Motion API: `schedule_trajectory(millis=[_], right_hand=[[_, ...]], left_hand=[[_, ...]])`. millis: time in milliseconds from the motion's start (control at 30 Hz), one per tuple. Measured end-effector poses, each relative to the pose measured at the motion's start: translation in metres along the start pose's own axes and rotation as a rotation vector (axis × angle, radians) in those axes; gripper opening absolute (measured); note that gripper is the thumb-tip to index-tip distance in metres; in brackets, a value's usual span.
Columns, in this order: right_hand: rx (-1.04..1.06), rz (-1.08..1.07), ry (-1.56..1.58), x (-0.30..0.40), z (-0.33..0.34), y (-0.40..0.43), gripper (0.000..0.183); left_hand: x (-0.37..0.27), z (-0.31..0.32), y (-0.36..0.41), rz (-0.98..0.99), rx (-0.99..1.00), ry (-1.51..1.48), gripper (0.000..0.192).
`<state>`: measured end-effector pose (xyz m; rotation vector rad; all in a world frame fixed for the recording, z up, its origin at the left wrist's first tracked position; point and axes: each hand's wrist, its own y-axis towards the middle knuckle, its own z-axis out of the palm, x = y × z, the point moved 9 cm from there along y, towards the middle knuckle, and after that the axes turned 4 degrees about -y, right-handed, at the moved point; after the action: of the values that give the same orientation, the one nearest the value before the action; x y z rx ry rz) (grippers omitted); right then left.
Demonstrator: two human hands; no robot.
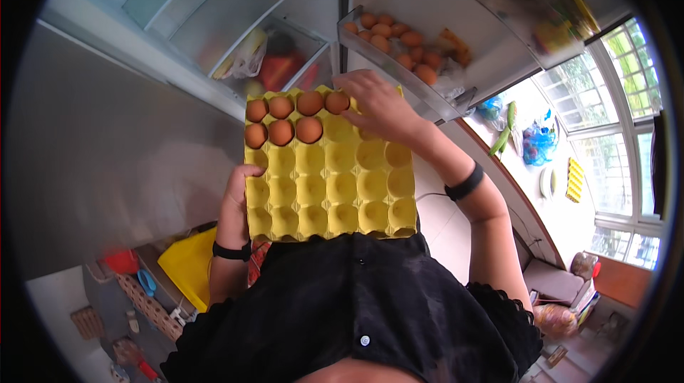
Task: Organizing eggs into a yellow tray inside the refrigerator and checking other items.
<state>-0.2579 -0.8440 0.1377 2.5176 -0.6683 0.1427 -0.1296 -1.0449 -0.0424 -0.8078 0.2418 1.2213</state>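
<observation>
A yellow egg tray point(342, 158) is held in front of my body, its left edge gripped by my left hand point(243, 182), thumb over the rim. Brown eggs point(281, 132) fill part of its two far rows, at the left. My right hand point(377, 102) reaches over the far right part of the tray, fingers beside the rightmost egg point(337, 102) of the far row; whether the fingers touch that egg cannot be told. More brown eggs point(381, 30) lie loose in a clear door bin point(385, 73) of the fridge, just beyond my right hand.
Fridge shelves with a clear drawer point(315, 65) are at the far left, beside the grey fridge door point(128, 158). On the right, a white counter point(561, 222) under the windows holds green vegetables point(502, 134), a blue plastic bag point(539, 142) and another yellow tray point(575, 180).
</observation>
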Motion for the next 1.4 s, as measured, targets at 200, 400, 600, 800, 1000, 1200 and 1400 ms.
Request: schedule_trajectory(millis=[200, 400, 600, 800, 1000, 1200, 1400], right_hand=[[0.108, 0.050, 0.110, -0.011, 0.027, 0.006, 0.033], [0.055, 0.067, 0.054, -0.012, 0.024, 0.015, 0.028], [-0.089, 0.532, 0.424, -0.074, -0.019, 0.018, 0.029], [-0.021, 0.580, -0.208, -0.201, -0.013, 0.016, 0.026], [0.213, 0.218, -0.731, -0.223, 0.035, 0.020, 0.023], [0.053, 0.521, -0.513, -0.180, 0.003, 0.037, 0.023], [-0.041, -0.070, 0.056, 0.007, 0.003, 0.067, 0.034]], left_hand=[[-0.009, -0.019, -0.002, -0.051, -0.175, 0.150, 0.044], [-0.023, -0.022, 0.010, -0.102, -0.094, 0.101, 0.046], [-0.026, -0.020, 0.014, -0.125, -0.069, 0.067, 0.046], [-0.036, -0.006, 0.008, -0.047, -0.068, 0.095, 0.044], [-0.048, 0.008, 0.001, 0.073, -0.033, 0.059, 0.049], [-0.053, 0.005, 0.000, 0.125, -0.079, 0.091, 0.053], [-0.063, 0.021, 0.003, 0.157, -0.061, 0.151, 0.052]])
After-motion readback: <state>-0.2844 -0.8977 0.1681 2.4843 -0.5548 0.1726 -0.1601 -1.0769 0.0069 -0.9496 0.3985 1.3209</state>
